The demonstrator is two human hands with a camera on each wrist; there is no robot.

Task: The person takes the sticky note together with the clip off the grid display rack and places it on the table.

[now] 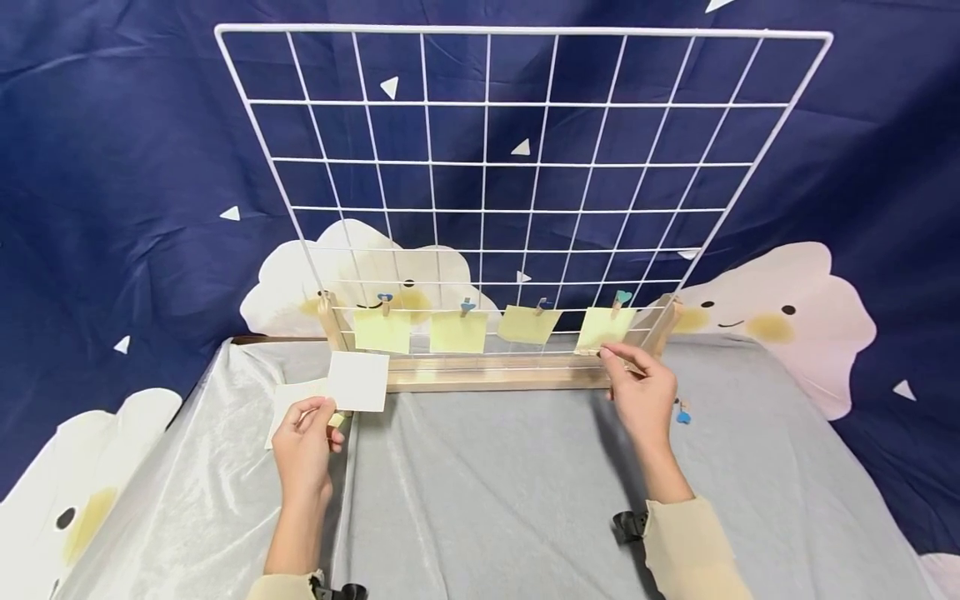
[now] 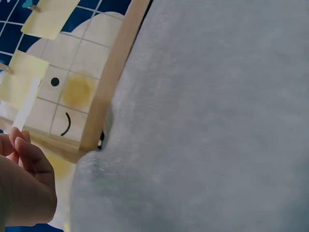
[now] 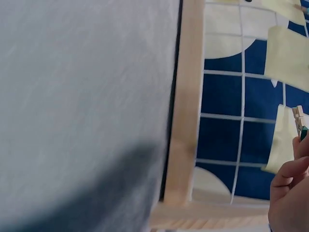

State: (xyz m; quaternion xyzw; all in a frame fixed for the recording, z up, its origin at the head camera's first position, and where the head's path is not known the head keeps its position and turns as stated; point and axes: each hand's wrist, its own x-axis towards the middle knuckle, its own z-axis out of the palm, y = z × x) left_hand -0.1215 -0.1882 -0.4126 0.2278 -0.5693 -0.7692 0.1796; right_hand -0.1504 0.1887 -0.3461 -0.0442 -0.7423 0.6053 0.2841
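in the head view alone, a loose blue-heart clip [image 1: 683, 416] on the grey cloth [image 1: 487, 500], right of the right hand [image 1: 642, 390]; in the right wrist view, a wooden clothespin [image 3: 298, 117] pinched at that hand's fingertips near a yellow note [image 3: 280, 142], its long axis almost upright, free end pointing up. between thumb and bent fingers of the left hand [image 1: 302, 442], a white card [image 1: 357, 381] gripped, reaching up and right, broad-faced in the head view but a thin slanting strip from the left wrist.
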